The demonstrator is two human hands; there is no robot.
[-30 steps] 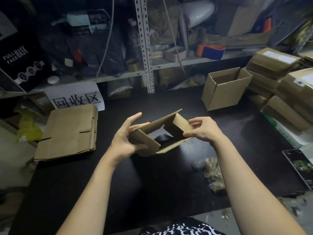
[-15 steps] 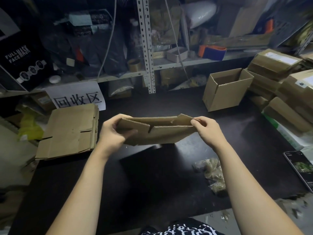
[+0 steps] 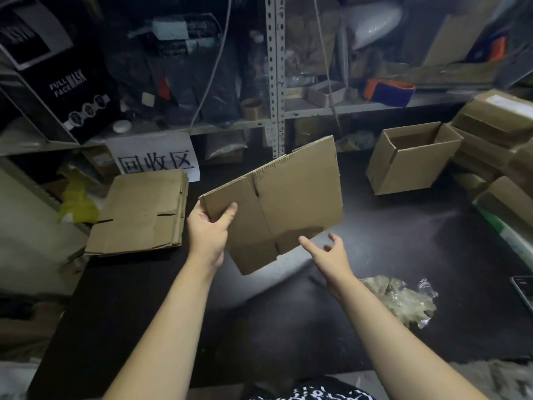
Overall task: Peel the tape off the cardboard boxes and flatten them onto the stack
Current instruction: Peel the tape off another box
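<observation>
One cardboard box is now flat; my left hand pinches its corner, my right hand has released, fingers apart; stack at left next.

We see flattened box: matt brown corrugated cardboard; desk: smooth dark, faint sheen; tape wad: crinkled glossy plastic.

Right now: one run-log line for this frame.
phase: flattened, not stacked | left hand: grips flattened box | right hand: open, by box edge | stack: left of box
</observation>
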